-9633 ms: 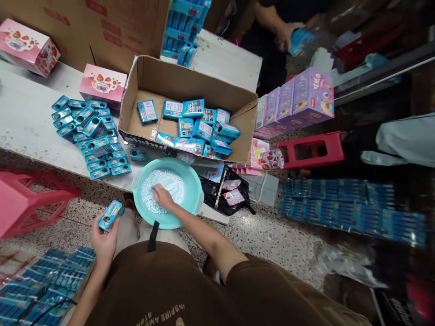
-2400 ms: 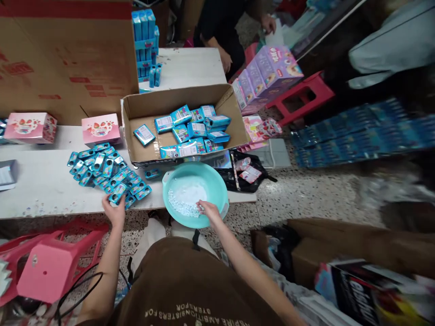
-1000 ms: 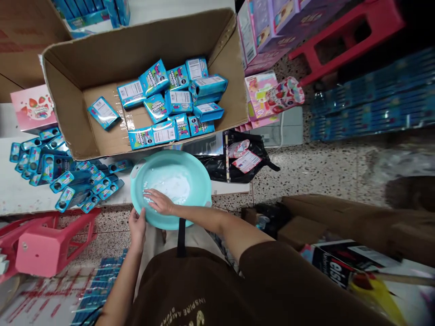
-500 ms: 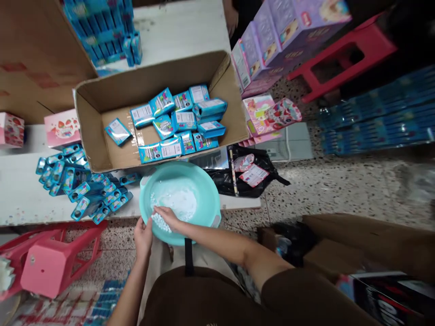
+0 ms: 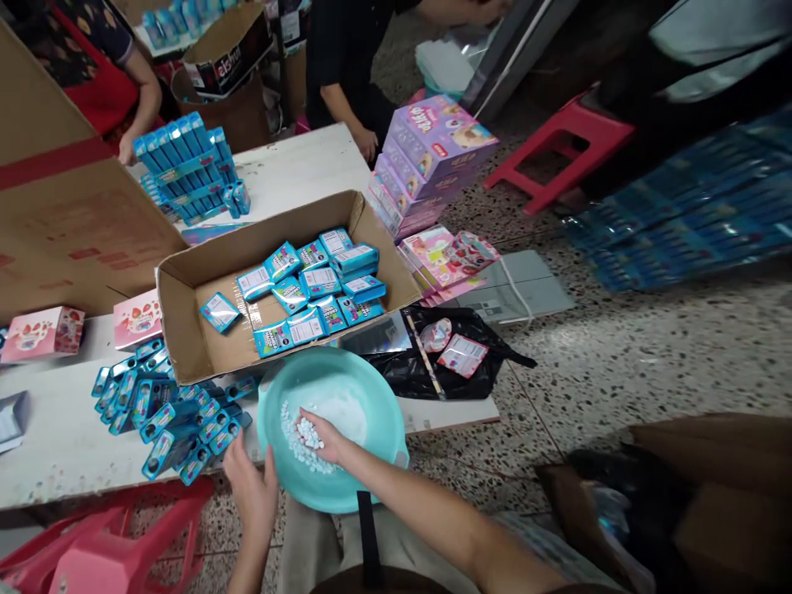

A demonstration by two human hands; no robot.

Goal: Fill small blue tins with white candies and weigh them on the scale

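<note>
My right hand (image 5: 325,439) is cupped, palm up, inside a turquoise plastic basin (image 5: 387,396). A heap of small white candies (image 5: 309,434) lies in its palm. More loose candies (image 5: 303,454) are spread over the basin's near-left floor, and white powder (image 5: 350,412) coats the middle. Left of the basin's rim, my left hand (image 5: 251,483) is open, thumb apart from the fingers, with nothing in it. Its fingertips are close to a pile of small blue boxes (image 5: 161,421) whose visible ends have round holes; I cannot tell whether they touch.
Behind the basin, a cardboard box (image 5: 210,351) holds several blue packs (image 5: 318,282). Purple boxes (image 5: 426,157) are stacked at its right, near a black plastic bag (image 5: 476,384). Two people (image 5: 346,91) are across the table (image 5: 62,454). Pink stools (image 5: 105,553) stand below left.
My right hand has turned palm up and now holds candies. My left hand has moved left from the basin's rim toward the blue boxes and opened. The camera view has tilted up.
</note>
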